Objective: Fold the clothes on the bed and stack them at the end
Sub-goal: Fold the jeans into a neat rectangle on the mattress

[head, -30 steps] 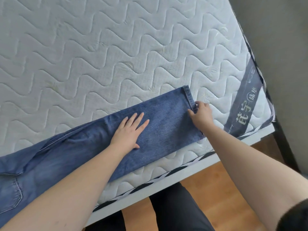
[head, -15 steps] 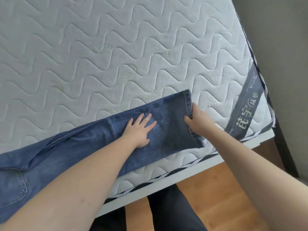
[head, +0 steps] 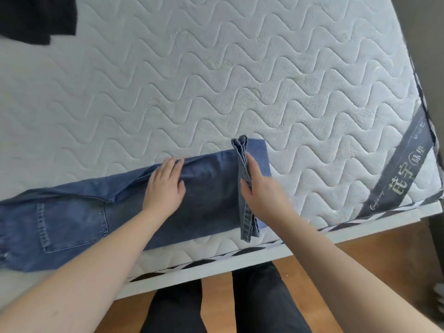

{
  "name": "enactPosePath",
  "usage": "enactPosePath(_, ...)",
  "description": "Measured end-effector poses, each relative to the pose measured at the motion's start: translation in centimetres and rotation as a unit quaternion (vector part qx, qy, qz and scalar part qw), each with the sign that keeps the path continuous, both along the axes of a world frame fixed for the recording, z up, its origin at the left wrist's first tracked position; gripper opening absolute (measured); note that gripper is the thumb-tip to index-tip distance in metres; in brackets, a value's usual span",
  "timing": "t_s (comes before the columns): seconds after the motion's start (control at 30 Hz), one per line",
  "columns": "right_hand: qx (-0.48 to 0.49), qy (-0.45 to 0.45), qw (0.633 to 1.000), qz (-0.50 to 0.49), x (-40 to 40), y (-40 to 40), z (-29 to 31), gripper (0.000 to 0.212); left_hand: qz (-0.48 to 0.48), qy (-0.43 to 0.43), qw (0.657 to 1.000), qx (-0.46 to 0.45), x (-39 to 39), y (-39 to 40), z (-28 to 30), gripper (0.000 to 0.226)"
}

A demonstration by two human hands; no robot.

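Observation:
A pair of blue jeans [head: 79, 219] lies lengthwise along the near edge of the white quilted mattress [head: 216, 80], legs doubled together, back pocket at the left. My left hand [head: 165, 186] rests flat on the middle of the legs, fingers straight. My right hand [head: 259, 188] grips the leg hems [head: 245, 212], which stand lifted and turned back over the legs, showing the lighter inside of the denim beneath on the right.
A black garment [head: 36, 18] lies at the far left corner of the mattress. A grey label band [head: 398, 179] crosses the right corner. The bed's white frame [head: 240, 265] runs below, with wooden floor and my dark-trousered legs [head: 262, 301] beside it.
My right hand has taken the hems off the mattress and carried them leftward over the legs. My left hand slid left and up along the legs. The view shifted, showing more of the jeans.

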State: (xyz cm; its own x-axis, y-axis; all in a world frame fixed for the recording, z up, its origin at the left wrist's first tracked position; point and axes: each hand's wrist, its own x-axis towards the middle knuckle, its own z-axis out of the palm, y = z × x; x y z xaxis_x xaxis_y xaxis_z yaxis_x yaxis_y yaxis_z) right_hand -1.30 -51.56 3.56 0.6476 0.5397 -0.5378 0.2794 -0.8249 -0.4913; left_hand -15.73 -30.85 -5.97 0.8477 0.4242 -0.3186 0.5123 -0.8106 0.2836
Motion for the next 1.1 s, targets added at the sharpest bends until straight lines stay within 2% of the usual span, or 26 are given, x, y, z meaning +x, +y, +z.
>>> enactPosePath(0.07,-0.009,0.01,1.0,0.011,-2.1,2.1,-0.5,0.063,0.077,0.034,0.996,0.033,-3.8,2.6,0.1,0.063)
enactPosePath(0.13,-0.024,0.016,0.999,0.027,-3.9,4.0,-1.1,0.063,0.116,0.073,0.99,0.046,-7.4,4.6,-0.1,0.063)
enactPosePath(0.27,-0.043,0.014,0.997,0.055,-7.1,7.5,-1.9,0.063,0.115,0.142,0.982,0.041,-13.2,7.1,-0.9,0.063)
enactPosePath(0.37,-0.048,0.028,0.995,0.081,-9.6,10.3,-2.3,0.063,0.094,0.16,0.982,0.031,-15.8,7.8,-1.4,0.062)
enactPosePath(0.5,-0.064,0.033,0.991,0.113,-13.5,14.0,-2.8,0.062,0.093,0.147,0.985,0.008,-17.2,8.5,-1.5,0.065)
enactPosePath(0.77,-0.085,-0.015,0.984,0.154,-19.7,19.8,-5.5,0.063,0.078,0.096,0.991,-0.049,-18.2,9.7,-2.2,0.059)
enactPosePath(0.9,-0.088,0.009,0.983,0.158,-21.2,21.2,-7.8,0.06,0.088,0.058,0.988,-0.112,-19.2,10.7,-2.0,0.051)
enactPosePath(1.0,-0.079,0.065,0.976,0.19,-21.9,20.7,-9.2,0.051,0.154,0.02,0.975,-0.157,-19.0,11.3,-1.7,0.042)
enactPosePath(1.1,-0.045,0.097,0.972,0.21,-21.9,19.2,-9.9,0.045,0.263,-0.042,0.942,-0.203,-18.0,11.3,-1.3,0.031)
